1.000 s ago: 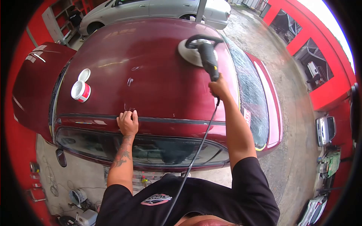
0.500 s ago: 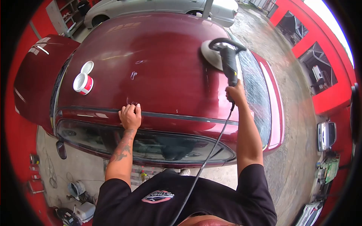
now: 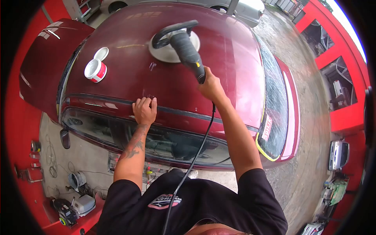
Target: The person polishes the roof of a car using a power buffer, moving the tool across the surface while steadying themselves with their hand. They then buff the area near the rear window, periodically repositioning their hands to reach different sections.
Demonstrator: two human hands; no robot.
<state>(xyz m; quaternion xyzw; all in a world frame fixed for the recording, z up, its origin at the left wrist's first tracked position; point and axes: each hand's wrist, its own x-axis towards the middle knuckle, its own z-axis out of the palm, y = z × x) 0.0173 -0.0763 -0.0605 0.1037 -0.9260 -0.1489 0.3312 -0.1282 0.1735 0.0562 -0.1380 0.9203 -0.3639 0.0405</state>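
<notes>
My right hand (image 3: 212, 84) is wrapped round the rear handle of a black and grey car polisher (image 3: 187, 50). Its round whitish pad (image 3: 166, 54) lies on the dark red car roof (image 3: 129, 76), near the middle. A black cord (image 3: 200, 147) runs from the handle down across my chest. Resting on the roof's near edge by the dark trim is my left hand (image 3: 145, 111), with no object in it and the thumb apart from the fingers. A white and red tub (image 3: 101, 73) stands on the roof to the left, its white lid (image 3: 101, 54) beside it. Small whitish smears of paste (image 3: 152, 66) lie below the pad.
The windshield or rear glass (image 3: 270, 98) on the right looks wet or streaked, with yellow tape (image 3: 266, 153) along its edge. A silver car (image 3: 250, 11) stands behind. A bucket (image 3: 77, 179) and loose cables lie on the floor at lower left.
The polisher has moved left across the roof with my right hand, from the right end to the middle. My left hand stays on the roof edge; the view has shifted slightly.
</notes>
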